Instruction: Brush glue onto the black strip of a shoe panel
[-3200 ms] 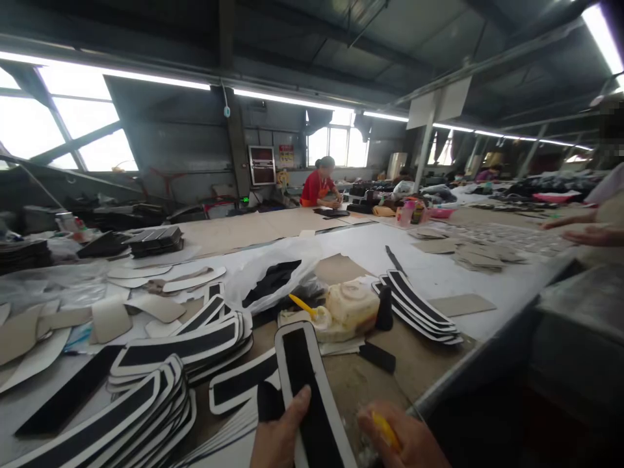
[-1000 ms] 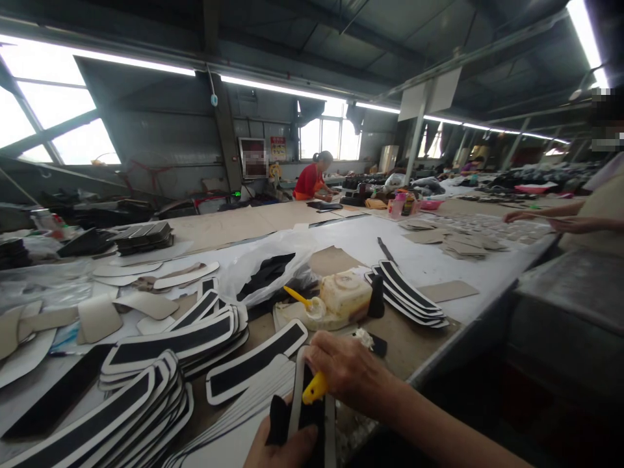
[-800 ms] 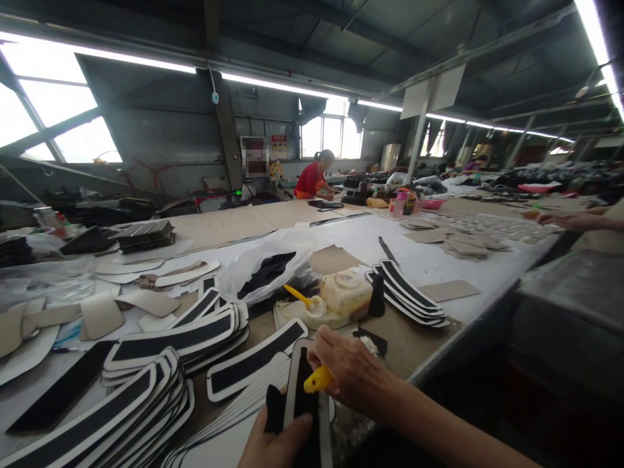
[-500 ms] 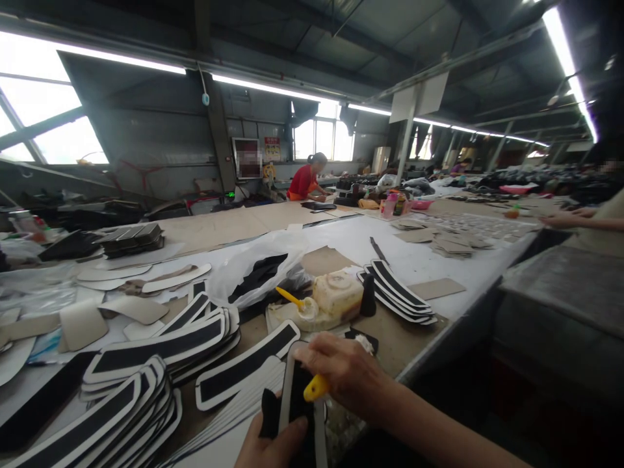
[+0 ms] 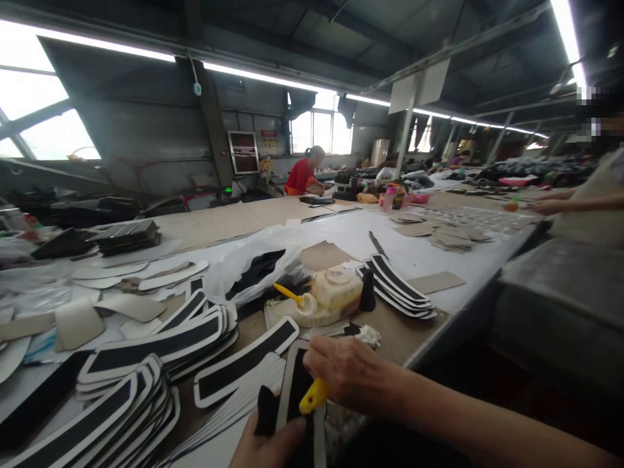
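My right hand [image 5: 348,376] is closed round a yellow-handled tool [image 5: 314,395], over a black strip with a pale border [image 5: 291,390]. The tool's working end is hidden under my fingers. My left hand [image 5: 273,442] grips the lower part of that strip, thumb on top, with a small black piece [image 5: 266,411] beside it. Beyond my hands sits a stained cream container [image 5: 336,289], with a second yellow tool [image 5: 287,292] resting in the white paste at its left. Left of my hands lies another bordered black strip [image 5: 248,364] on fanned white pieces [image 5: 244,403].
Stacks of bordered strips lie at the left [image 5: 112,416] and right [image 5: 394,286]. A plastic bag [image 5: 219,279] holds black material. The table edge [image 5: 453,318] runs along the right. A person in red [image 5: 298,175] bends over the far table; another person's arm [image 5: 556,205] shows at right.
My right hand has shifted slightly right, and the yellow handle slightly down and left. The camera view has moved a little. My left hand keeps its hold on the strip.
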Demonstrator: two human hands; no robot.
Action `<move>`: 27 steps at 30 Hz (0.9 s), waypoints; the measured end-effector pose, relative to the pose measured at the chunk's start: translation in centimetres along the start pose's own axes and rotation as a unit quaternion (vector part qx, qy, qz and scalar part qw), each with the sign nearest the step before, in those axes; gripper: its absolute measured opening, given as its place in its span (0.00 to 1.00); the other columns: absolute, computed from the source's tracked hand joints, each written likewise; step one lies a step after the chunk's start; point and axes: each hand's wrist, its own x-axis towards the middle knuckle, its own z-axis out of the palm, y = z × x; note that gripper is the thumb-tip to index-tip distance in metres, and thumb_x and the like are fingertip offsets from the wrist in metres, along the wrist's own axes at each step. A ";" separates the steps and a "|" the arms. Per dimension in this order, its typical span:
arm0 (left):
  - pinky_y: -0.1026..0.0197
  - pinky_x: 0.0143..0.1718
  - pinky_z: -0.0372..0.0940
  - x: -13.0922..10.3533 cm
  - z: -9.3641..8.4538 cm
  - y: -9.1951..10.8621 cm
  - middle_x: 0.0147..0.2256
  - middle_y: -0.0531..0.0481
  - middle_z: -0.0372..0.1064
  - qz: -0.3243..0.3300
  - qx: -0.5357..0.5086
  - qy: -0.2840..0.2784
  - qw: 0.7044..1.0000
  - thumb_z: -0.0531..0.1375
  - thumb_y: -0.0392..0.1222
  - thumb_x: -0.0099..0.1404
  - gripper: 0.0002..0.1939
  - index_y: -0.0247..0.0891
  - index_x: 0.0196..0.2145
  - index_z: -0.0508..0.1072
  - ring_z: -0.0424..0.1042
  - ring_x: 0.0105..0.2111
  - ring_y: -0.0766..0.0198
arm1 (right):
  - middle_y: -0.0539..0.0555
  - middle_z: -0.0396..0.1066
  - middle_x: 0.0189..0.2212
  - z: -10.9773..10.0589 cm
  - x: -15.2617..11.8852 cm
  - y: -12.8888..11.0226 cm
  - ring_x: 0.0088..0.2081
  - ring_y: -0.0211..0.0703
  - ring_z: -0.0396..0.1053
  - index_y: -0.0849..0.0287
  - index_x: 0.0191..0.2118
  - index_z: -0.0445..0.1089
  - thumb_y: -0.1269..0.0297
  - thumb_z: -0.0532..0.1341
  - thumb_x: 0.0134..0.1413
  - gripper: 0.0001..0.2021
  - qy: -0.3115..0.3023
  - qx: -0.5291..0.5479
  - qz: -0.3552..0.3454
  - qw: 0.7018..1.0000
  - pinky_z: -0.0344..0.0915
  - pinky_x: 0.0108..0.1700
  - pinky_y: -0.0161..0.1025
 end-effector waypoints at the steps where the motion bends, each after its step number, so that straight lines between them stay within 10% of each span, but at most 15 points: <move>1: 0.51 0.46 0.63 -0.1 0.0 0.3 0.37 0.41 0.73 -0.008 -0.010 0.007 1.000 0.65 0.48 0.45 0.27 0.31 0.42 0.72 0.69 0.43 0.46 | 0.52 0.61 0.28 -0.1 -0.3 -0.1 0.25 0.38 0.58 0.61 0.31 0.61 0.75 0.53 0.54 0.03 -0.001 0.030 0.014 0.999 0.51 0.21 0.35; 9: 0.53 0.45 0.63 0.0 0.1 -0.2 0.38 0.41 0.73 0.021 -0.021 -0.022 0.999 0.64 0.45 0.47 0.26 0.31 0.44 0.71 0.69 0.43 0.48 | 0.52 0.65 0.30 -0.2 0.0 0.2 0.30 0.39 0.61 0.63 0.46 0.63 0.74 0.52 0.59 0.10 0.091 0.038 -0.027 0.995 0.56 0.28 0.35; 16: 0.57 0.43 0.63 -1.2 -0.1 1.1 0.31 0.47 0.73 0.075 0.101 -0.025 0.992 0.60 0.40 0.51 0.12 0.33 0.34 0.75 0.69 0.37 0.53 | 0.52 0.64 0.26 0.3 1.5 0.6 0.26 0.40 0.59 0.64 0.34 0.65 0.76 0.50 0.59 0.08 0.057 -0.028 -0.112 0.992 0.51 0.22 0.37; 27: 0.62 0.28 0.63 -0.7 -1.0 -0.1 0.27 0.46 0.72 0.020 -0.009 0.043 0.999 0.58 0.38 0.50 0.15 0.29 0.37 0.69 0.69 0.28 0.59 | 0.49 0.61 0.21 -0.4 -0.5 -5.1 0.18 0.37 0.59 0.59 0.25 0.59 0.76 0.53 0.52 0.08 0.033 0.032 -0.023 0.999 0.47 0.16 0.34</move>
